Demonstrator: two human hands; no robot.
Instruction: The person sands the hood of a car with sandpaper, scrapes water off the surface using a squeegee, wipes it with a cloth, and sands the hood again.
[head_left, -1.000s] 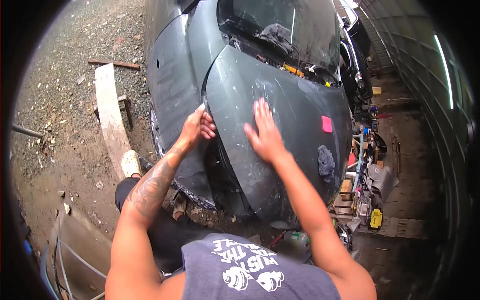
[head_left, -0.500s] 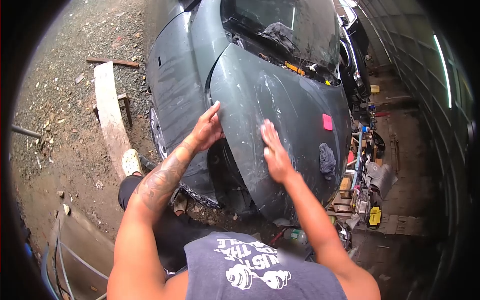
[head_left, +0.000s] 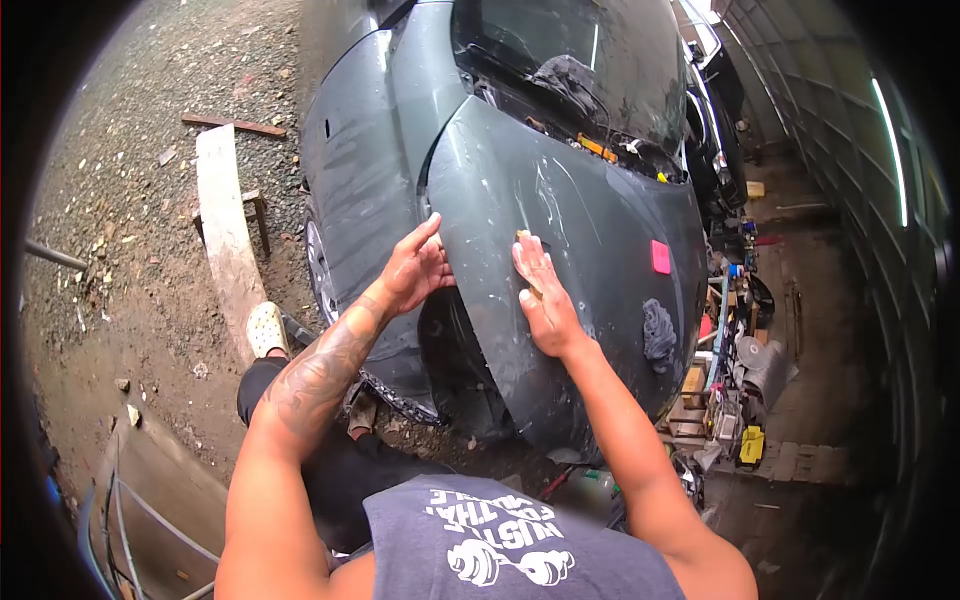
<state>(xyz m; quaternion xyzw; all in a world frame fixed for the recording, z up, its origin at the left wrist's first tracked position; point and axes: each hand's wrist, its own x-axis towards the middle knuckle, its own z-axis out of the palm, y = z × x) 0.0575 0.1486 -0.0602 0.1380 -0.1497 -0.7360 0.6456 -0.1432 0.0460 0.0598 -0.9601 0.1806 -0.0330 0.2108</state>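
Your right hand (head_left: 547, 300) now sits farther from the pink block (head_left: 660, 257), fingers extended flat over the hood (head_left: 490, 190), left hand (head_left: 415, 268) at the hood's edge, thumb and fingers apart.

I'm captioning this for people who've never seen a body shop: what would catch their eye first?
Probably the bright pink block lying on the dark grey-green car hood, with a crumpled grey cloth nearer the person. Next, the bare hands: the right hand flat over the hood, the left hand at its side edge.
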